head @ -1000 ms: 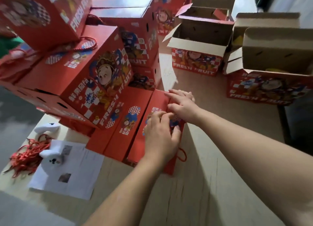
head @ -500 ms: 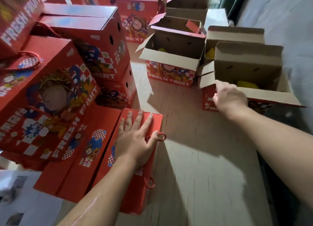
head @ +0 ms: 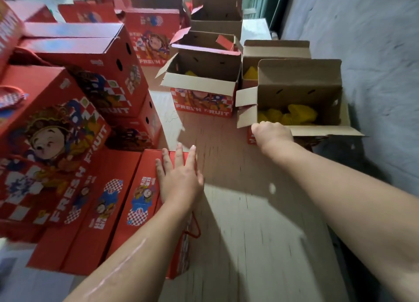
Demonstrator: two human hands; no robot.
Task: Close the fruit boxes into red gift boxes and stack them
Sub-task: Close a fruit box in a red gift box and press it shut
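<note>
My left hand lies flat, fingers straight, on the closed red gift box lying on the table at centre left. My right hand grips the near front flap of an open fruit box at the right, which holds yellow-wrapped fruit; its fingers curl over the edge, out of sight. Another open box with yellow fruit inside stands behind it to the left.
Stacked closed red "FRESH FRUIT" boxes fill the left side, with a taller closed one behind. More open boxes line the back. A wooden table top lies between my arms; a grey wall runs along the right.
My right hand left the closed box, reached to the open box at the right and took hold of its front flap. My left hand flattened on the closed box. The view shifted forward.
</note>
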